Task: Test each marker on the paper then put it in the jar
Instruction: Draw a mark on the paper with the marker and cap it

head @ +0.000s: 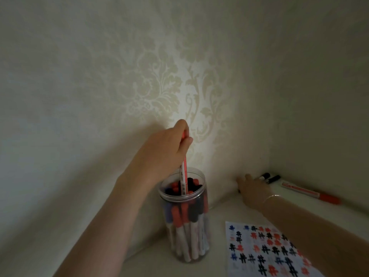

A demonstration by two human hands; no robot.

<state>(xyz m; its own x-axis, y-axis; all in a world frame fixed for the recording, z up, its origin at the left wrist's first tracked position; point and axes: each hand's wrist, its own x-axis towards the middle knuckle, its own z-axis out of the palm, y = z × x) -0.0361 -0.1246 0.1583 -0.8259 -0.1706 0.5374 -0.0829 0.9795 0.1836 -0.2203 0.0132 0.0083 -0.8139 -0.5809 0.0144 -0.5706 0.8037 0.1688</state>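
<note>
My left hand (171,144) pinches a red marker (44,162) by its upper end, held nearly upright with its lower end inside the mouth of the clear jar (184,242). The jar stands on the white surface and holds several red, black and blue capped markers. My right hand (253,188) reaches to the back corner, fingers laid over black-capped markers (269,177) by the wall; whether it grips one is unclear. A loose red marker (311,193) lies to the right. The paper (267,250) with red, black and blue test marks lies at lower right, partly under my right forearm.
A patterned wall stands directly behind the jar and a second wall closes the right side, forming a corner. The white surface (159,264) extends to the front around the jar.
</note>
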